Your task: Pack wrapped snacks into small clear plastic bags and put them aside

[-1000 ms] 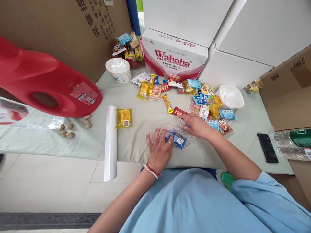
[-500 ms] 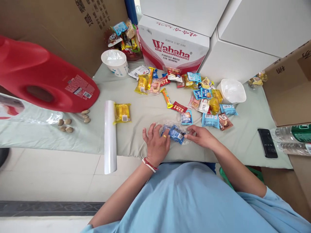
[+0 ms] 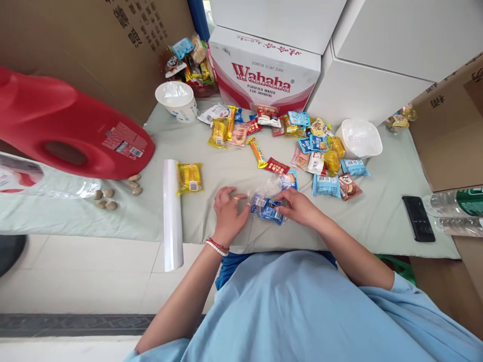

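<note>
Several small blue snack packets [image 3: 268, 209] lie together in crumpled clear plastic film [image 3: 267, 188] at the table's front edge. At their left is my left hand [image 3: 231, 212], its fingers loosely bent and apart from the thumb, whose tip touches the film's edge. My right hand [image 3: 302, 207] is closed on the right side of the film, thumb and forefinger against the packets. Just behind, partly covered by the film and my right hand, lies a light blue and white packet [image 3: 290, 179]. A dark red packet [image 3: 276, 166] is beyond it.
A roll of clear film [image 3: 172, 216] overhangs the front edge beside a yellow packet [image 3: 190, 178]. Many snacks lie behind, near a white bowl [image 3: 359, 140] and a paper tub [image 3: 176, 103]. A red jug [image 3: 75, 136] stands left; a phone [image 3: 418, 218] lies right.
My left hand has slid left off the blue packets. My right hand has moved left onto them, and the film now stands up more behind them.
</note>
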Demonstrator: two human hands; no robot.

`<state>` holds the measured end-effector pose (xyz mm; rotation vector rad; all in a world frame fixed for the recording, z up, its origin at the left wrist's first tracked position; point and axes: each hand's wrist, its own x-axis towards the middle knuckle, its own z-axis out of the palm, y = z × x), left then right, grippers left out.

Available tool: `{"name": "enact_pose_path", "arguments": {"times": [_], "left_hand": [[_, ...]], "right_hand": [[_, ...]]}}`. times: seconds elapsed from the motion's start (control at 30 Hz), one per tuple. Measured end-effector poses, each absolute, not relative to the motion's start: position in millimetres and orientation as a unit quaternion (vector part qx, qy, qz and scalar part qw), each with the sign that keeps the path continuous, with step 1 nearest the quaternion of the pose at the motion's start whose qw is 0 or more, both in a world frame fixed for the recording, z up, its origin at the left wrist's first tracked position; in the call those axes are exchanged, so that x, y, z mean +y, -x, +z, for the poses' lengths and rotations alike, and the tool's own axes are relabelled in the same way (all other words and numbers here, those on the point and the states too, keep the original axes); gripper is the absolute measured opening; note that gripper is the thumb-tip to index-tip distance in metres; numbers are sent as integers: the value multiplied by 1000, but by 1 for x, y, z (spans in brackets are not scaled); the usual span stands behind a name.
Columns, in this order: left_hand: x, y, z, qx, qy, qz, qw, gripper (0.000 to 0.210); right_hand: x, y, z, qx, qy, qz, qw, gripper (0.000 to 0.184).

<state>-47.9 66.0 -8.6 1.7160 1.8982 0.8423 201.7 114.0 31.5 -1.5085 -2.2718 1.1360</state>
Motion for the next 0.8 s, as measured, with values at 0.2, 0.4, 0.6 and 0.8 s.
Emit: {"name": "enact_pose_path", "arguments": {"times": [0.2, 0.4, 0.6, 0.8], "left_hand": [[70, 49, -2, 629, -509, 449, 379, 19], [93, 49, 9, 650, -455, 378, 476, 54], [83, 58, 7, 618, -444, 434, 482, 26], [51, 78, 2, 579, -364, 561, 467, 20]], "right_hand": [[114, -204, 31, -761, 496, 414, 49, 36], [116, -198, 32, -785, 467, 405, 48, 47], [118, -194, 31, -790, 454, 403, 80, 24], [129, -197, 42, -771, 441, 441, 131, 12]]}}
